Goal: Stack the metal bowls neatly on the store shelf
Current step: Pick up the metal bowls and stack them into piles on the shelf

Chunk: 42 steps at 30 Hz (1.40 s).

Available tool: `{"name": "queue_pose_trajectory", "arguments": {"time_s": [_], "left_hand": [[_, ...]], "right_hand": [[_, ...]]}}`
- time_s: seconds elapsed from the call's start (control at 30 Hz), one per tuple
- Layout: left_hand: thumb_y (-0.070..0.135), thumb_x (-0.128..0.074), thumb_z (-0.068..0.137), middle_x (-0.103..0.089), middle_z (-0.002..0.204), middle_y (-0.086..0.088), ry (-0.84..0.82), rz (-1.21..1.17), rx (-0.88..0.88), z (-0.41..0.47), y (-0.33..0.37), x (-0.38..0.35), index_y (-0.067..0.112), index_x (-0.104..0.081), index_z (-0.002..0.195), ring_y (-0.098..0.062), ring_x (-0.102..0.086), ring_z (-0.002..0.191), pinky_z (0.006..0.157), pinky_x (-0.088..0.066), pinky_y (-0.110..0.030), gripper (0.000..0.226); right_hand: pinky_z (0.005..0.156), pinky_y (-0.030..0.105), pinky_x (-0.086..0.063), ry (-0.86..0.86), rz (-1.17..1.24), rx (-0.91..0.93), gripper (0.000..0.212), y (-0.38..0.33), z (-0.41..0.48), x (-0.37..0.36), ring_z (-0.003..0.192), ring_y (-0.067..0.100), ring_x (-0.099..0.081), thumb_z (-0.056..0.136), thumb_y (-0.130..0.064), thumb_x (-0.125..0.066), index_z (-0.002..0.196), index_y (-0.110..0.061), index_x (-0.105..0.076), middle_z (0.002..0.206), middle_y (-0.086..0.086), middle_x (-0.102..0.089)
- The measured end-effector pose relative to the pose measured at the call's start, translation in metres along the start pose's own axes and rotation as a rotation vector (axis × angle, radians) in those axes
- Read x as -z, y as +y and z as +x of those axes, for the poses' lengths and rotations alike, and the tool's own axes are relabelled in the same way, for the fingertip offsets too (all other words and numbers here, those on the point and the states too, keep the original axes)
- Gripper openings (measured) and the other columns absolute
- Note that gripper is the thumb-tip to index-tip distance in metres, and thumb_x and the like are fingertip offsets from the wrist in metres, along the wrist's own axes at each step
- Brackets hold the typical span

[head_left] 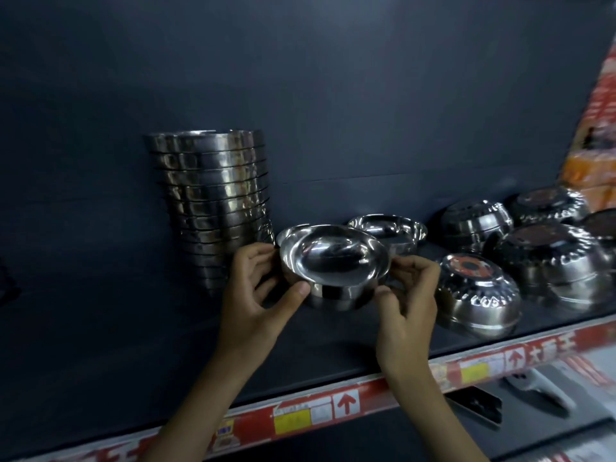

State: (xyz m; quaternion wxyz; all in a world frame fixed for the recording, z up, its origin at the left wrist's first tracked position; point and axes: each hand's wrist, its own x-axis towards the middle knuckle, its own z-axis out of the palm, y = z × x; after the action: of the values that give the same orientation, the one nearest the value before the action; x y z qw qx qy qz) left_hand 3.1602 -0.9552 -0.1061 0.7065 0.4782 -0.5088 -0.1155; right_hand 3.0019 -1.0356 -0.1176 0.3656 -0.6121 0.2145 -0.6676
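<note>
A shiny metal bowl sits upright in the middle of the dark shelf, tilted a little toward me. My left hand grips its left rim and wall, and my right hand pinches its right rim. Behind it another upright bowl stands apart, and a further rim peeks out at the back left. A tall stack of nested bowls rises just left of my left hand, leaning slightly.
Several upside-down patterned metal bowls lie at the right of the shelf. Orange and red boxes stand at the far right. A red price strip runs along the shelf's front edge, with goods on the lower shelf.
</note>
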Motion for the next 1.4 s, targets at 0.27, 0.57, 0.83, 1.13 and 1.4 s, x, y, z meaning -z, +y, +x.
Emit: {"name": "queue_pose_trajectory", "arguments": {"time_s": [0.27,0.57,0.83,1.13,1.4], "left_hand": [[0.031,-0.066,0.087,-0.059,0.135,0.005,0.198,0.106,-0.171,0.038,-0.007,-0.024,0.027,-0.050,0.131,-0.011,-0.055,0.129,0.109,-0.044,-0.035,0.047],[0.033,-0.056,0.087,-0.033,0.156,0.008,0.053,0.416,-0.135,0.038,-0.037,-0.025,0.024,-0.034,0.150,-0.011,-0.031,0.146,0.115,-0.037,-0.041,0.067],[0.023,-0.062,0.092,-0.002,0.166,0.012,-0.057,0.644,-0.025,0.031,-0.042,-0.027,0.051,-0.013,0.151,0.010,0.002,0.147,0.116,-0.010,-0.011,0.081],[0.028,-0.054,0.096,-0.020,0.163,0.004,-0.061,0.793,0.023,0.025,-0.040,-0.027,0.043,-0.025,0.151,-0.009,-0.017,0.150,0.115,-0.019,-0.018,0.065],[0.029,-0.055,0.095,-0.027,0.158,-0.001,-0.042,0.890,0.025,0.025,-0.044,-0.030,0.034,-0.034,0.151,-0.014,-0.029,0.141,0.106,-0.023,-0.019,0.060]], "right_hand": [[0.094,0.019,-0.048,-0.053,0.043,0.044,0.045,0.009,0.045,-0.042,0.115,0.008,-0.061,0.087,-0.017,-0.054,0.132,-0.016,-0.044,0.129,0.004,-0.060],[0.112,0.005,-0.019,-0.191,-0.150,-0.046,0.066,0.046,0.062,-0.050,0.142,-0.012,-0.024,0.095,-0.043,-0.048,0.155,-0.031,-0.023,0.158,-0.018,-0.029],[0.113,0.017,-0.022,-0.289,-0.322,-0.148,0.061,0.063,0.059,-0.043,0.147,0.006,-0.027,0.105,-0.024,-0.045,0.159,-0.024,-0.017,0.161,-0.006,-0.031],[0.098,0.019,-0.036,-0.279,-0.486,-0.132,0.057,0.061,0.055,-0.041,0.126,0.012,-0.052,0.098,-0.020,-0.053,0.152,-0.026,-0.035,0.133,-0.004,-0.058],[0.076,0.005,-0.037,-0.291,-0.453,-0.135,0.047,0.056,0.055,-0.042,0.099,-0.002,-0.050,0.097,-0.028,-0.057,0.142,-0.028,-0.044,0.103,-0.016,-0.057]]}}
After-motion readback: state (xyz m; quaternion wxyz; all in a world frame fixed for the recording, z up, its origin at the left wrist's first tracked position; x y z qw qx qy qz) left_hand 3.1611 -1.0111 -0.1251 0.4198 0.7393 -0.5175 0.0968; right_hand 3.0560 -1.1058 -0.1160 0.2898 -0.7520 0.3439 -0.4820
